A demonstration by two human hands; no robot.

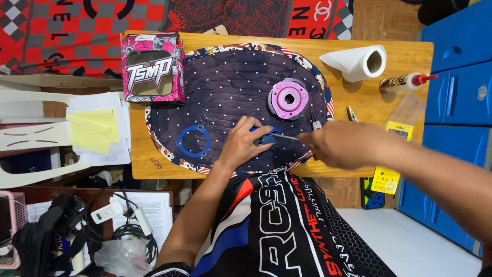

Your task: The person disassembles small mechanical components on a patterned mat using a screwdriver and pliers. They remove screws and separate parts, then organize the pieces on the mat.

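Small blue metal part (266, 136) on the dark dotted oval mat (230, 87), thin metal tool (286, 137) lying left-right into it.

I see my left hand (243, 143) pinching the one blue part, while my right hand (335, 144) is clenched round the tool's handle, tip pointing left. Further out: one blue ring gasket (193, 140), one purple round hub (289, 99), one paper towel roll (361, 61), one glue bottle (405, 81), one pink box (152, 67).

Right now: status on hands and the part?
Left hand pins small blue part on dotted mat. Right hand holds thin tool to it. Blue ring and purple hub lie apart, clear.
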